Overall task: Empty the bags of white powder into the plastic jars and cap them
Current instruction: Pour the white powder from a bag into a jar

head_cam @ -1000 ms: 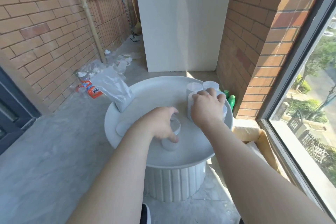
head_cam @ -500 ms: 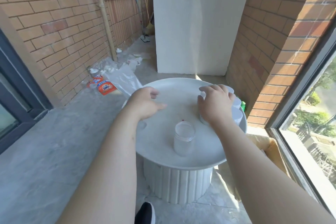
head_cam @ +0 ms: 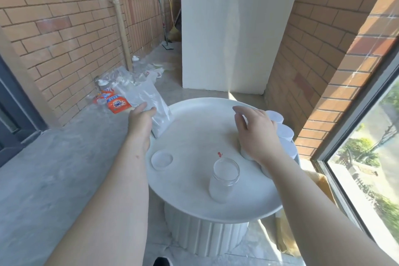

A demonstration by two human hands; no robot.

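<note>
An open, uncapped plastic jar point(head_cam: 223, 179) stands near the front of the round white table point(head_cam: 194, 131). Its white lid point(head_cam: 162, 160) lies flat on the table to the left. A clear bag of white powder point(head_cam: 149, 101) leans at the table's left rim. My left hand point(head_cam: 140, 123) touches the bag's lower part, thumb against it, fingers not clearly closed. My right hand point(head_cam: 254, 134) hovers with loosely spread fingers over a cluster of capped white jars point(head_cam: 285, 134) at the right rim.
A small red mark point(head_cam: 219, 154) is on the table top. Orange detergent packets point(head_cam: 116, 103) and plastic bottles lie on the floor by the left brick wall. A white board point(head_cam: 235, 34) stands behind the table. A cardboard box point(head_cam: 319, 181) sits at the right, under the window.
My left hand left the open jar and moved left and back to the powder bag. My right hand lifted slightly off the capped jars and spread its fingers.
</note>
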